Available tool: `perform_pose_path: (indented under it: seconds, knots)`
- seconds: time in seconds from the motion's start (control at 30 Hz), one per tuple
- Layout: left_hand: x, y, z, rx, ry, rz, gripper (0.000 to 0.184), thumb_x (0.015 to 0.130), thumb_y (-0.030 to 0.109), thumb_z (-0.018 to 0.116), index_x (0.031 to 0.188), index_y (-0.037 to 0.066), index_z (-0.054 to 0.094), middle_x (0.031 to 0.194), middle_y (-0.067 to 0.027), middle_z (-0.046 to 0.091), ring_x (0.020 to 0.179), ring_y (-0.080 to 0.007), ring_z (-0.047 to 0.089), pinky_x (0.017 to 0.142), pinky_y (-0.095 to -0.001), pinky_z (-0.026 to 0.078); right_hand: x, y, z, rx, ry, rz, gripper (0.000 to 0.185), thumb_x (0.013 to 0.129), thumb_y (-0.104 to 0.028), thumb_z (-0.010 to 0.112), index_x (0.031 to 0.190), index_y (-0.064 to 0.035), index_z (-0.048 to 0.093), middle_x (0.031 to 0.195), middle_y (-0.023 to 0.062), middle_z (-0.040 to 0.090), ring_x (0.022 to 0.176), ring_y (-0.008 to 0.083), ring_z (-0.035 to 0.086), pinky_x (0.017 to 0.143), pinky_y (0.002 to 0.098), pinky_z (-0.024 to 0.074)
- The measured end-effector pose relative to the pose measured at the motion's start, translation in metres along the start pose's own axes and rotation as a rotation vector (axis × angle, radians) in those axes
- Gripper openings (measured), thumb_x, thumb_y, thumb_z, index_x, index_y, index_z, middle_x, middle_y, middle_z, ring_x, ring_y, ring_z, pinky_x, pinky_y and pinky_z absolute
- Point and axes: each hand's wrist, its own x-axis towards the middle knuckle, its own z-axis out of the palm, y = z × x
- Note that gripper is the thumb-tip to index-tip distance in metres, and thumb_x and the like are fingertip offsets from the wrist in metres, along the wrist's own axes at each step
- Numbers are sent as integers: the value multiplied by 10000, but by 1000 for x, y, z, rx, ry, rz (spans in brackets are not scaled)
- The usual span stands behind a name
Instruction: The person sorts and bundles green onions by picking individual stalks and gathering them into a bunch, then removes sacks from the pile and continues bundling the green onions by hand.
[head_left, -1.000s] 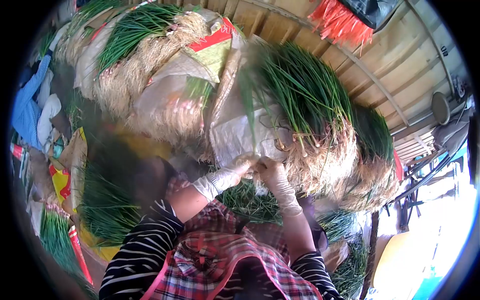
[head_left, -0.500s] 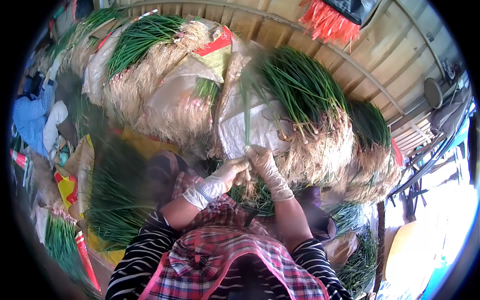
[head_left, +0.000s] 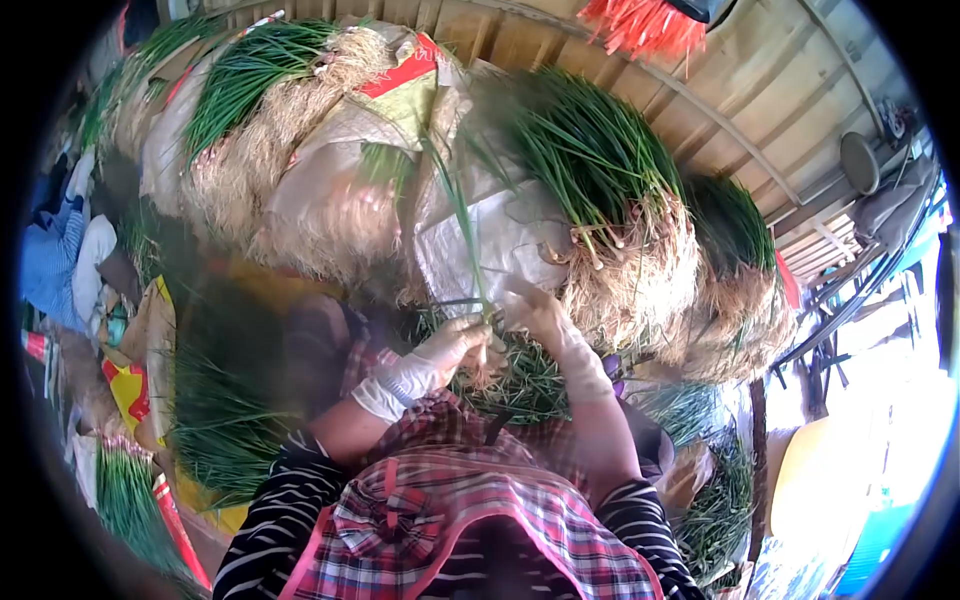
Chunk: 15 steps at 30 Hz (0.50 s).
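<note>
My left hand (head_left: 450,347), in a whitish glove, is closed around a scallion (head_left: 464,222) near its base. The green leaves rise upward, one bends out to the left, and pale roots hang below the fingers. Just to the right, my right hand (head_left: 543,318), gloved too, is beside the stalk; its fingers are smeared by motion, so what they hold is unclear. Loose green leaf scraps (head_left: 530,385) lie beneath both hands. Ahead, a big bundle of scallions (head_left: 600,150) with long straw-coloured roots rests against a white woven sack (head_left: 487,250).
More rooted scallion bundles (head_left: 262,75) line the back left. A heap of green scallions (head_left: 225,420) lies by my left side, with a smaller bunch (head_left: 130,485) beyond. Leaf scraps (head_left: 722,515) fill the right side. Another person's blue sleeve (head_left: 55,250) shows at far left.
My right hand has come off the stalk and shifted right. The scallion now leans left, with a leaf bent sideways. The view has shifted slightly.
</note>
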Motion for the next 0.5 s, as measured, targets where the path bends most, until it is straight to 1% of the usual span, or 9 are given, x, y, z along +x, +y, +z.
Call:
perform_pose_path:
  seconds: [0.03,0.13,0.17,0.27,0.3,0.33,0.4,0.47,0.5]
  knots:
    - [2,-4,1,-9,-4,-24,205,890,155,461,1044,20,454,850,-125,585,741,-238,618,685,-379,532,6,-14,6,-20,-38,114,297,807,-165,565,1073,-33,549,815,128,618,681,195,594,665,269,476]
    - [1,-9,-3,-63,30,-77,154,891,153,451,969,23,479,835,-138,581,690,-222,611,636,-377,530,7,-13,27,-294,-14,94,279,818,-143,558,1065,-15,568,857,134,632,725,191,606,657,270,476]
    - [0,-8,-8,-123,0,-68,154,892,156,451,959,22,482,838,-143,579,690,-225,611,625,-375,528,5,-12,30,-319,-6,64,388,825,-117,561,1193,-31,476,937,121,620,800,187,593,712,263,470]
    - [-5,-9,-14,-218,-33,-51,178,900,173,435,946,10,488,855,-164,589,709,-249,613,626,-379,518,7,-16,38,363,-11,-85,495,834,-107,553,1287,-68,359,1002,97,594,856,186,564,771,261,452]
    - [-7,-6,-12,-239,-47,-53,183,902,173,428,950,7,488,858,-166,592,715,-254,613,633,-380,516,6,-21,35,440,-162,-103,590,838,-116,554,1339,-79,245,1067,85,562,924,164,533,814,257,431]
    - [-9,-2,-9,-257,-67,-55,188,905,172,421,953,4,489,861,-169,595,720,-259,613,639,-380,514,-2,-27,34,466,-208,-10,528,832,-90,557,1305,-78,323,1015,77,579,896,147,547,785,263,446]
    - [-15,0,-5,-249,-77,-85,191,910,187,406,910,12,483,847,-167,599,725,-256,610,648,-364,511,-9,-41,40,59,-94,105,472,827,-61,555,1268,-80,387,925,79,596,828,144,568,726,266,464]
    - [-19,-6,-9,-281,-113,-22,187,909,194,409,892,17,469,821,-161,595,718,-250,608,641,-356,507,-8,-16,45,-333,148,-487,379,784,-11,555,1148,-88,482,743,39,585,672,140,577,593,230,462]
    - [-31,6,0,-318,-193,-15,198,901,214,429,891,19,463,815,-153,589,715,-242,606,619,-349,501,7,12,34,-698,87,-297,322,798,0,519,1109,-81,514,763,62,598,676,150,581,591,249,470]
